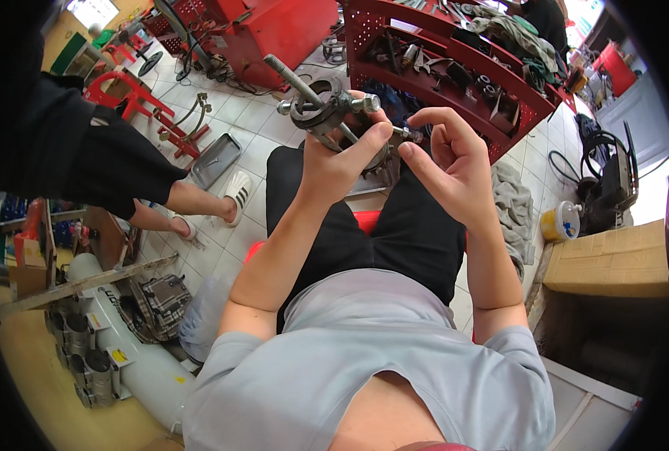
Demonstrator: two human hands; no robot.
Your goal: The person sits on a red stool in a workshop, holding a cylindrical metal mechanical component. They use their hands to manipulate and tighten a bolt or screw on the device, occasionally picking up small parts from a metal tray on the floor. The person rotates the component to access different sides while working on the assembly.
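My left hand [342, 154] is wrapped round a dark metal puller-like tool [327, 113], raised above my lap. A long threaded rod [293, 77] runs through its ring-shaped body and points up to the left. A bolt with a shiny head [370, 104] sticks out at its side. My right hand [455, 161] is beside the tool, thumb and index finger apart around the end of another small bolt [408, 134]. Whether a fingertip touches that bolt I cannot tell. The lower part of the tool is partly hidden by my left hand.
Ahead stands a red tool cart [455, 75] full of loose tools. A grey metal tray [215, 159] lies on the tiled floor, near another person's leg [206, 201]. To the right are a grey cloth [512, 214], a small yellow-and-white bucket [560, 222] and a cardboard box [609, 263].
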